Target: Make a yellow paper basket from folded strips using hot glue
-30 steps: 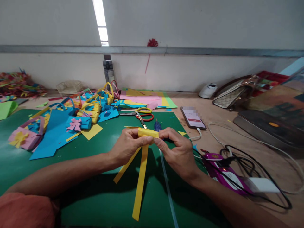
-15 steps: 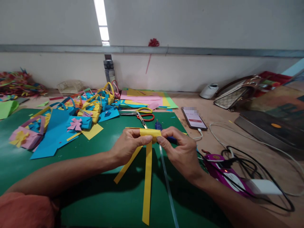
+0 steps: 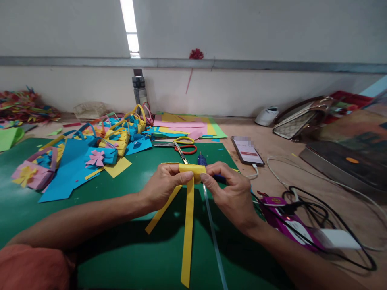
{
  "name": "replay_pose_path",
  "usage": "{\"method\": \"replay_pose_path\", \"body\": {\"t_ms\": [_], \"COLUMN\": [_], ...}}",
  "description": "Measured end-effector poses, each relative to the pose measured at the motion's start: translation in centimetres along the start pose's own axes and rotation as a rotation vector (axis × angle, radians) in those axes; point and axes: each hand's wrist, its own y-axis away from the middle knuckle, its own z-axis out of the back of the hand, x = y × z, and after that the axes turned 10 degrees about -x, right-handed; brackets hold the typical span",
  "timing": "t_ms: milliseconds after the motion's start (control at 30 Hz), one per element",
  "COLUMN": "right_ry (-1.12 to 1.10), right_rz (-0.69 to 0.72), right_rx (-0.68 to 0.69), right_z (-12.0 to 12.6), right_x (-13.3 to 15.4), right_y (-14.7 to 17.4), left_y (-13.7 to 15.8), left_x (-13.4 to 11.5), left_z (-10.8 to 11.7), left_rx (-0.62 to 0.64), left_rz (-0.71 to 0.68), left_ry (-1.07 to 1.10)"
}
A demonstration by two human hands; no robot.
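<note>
A folded piece of yellow paper is held up between my two hands over the green mat. My left hand pinches its left part, thumb in front. At the right end, the thumb and fingers of my right hand close on it. A long yellow paper strip runs down toward me below the piece, and a second yellow strip slants off to the left. Just beyond my right hand lies a blue glue gun, with a clear glue stick trailing toward me. Scissors lie behind.
Small paper baskets and a blue sheet crowd the left side of the green mat. Stacked coloured paper sits behind. At right are a phone, a purple power strip with tangled cables, and a handbag.
Almost nothing differs. Both hands keep their hold on the yellow paper, and the whole picture is shifted by only a few pixels.
</note>
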Motion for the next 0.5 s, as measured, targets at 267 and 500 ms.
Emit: {"method": "replay_pose_path", "body": {"t_ms": [267,500], "right_ry": [0.005,0.0], "right_rz": [0.008,0.012], "right_rx": [-0.006,-0.001], "right_z": [0.01,-0.07], "right_x": [-0.22,-0.24], "right_y": [-0.09,0.08], "left_y": [-0.15,-0.14], "left_x": [0.03,0.06], "left_z": [0.19,-0.06], "left_rx": [0.012,0.002], "left_rz": [-0.03,-0.026], "left_ry": [-0.006,-0.006]}}
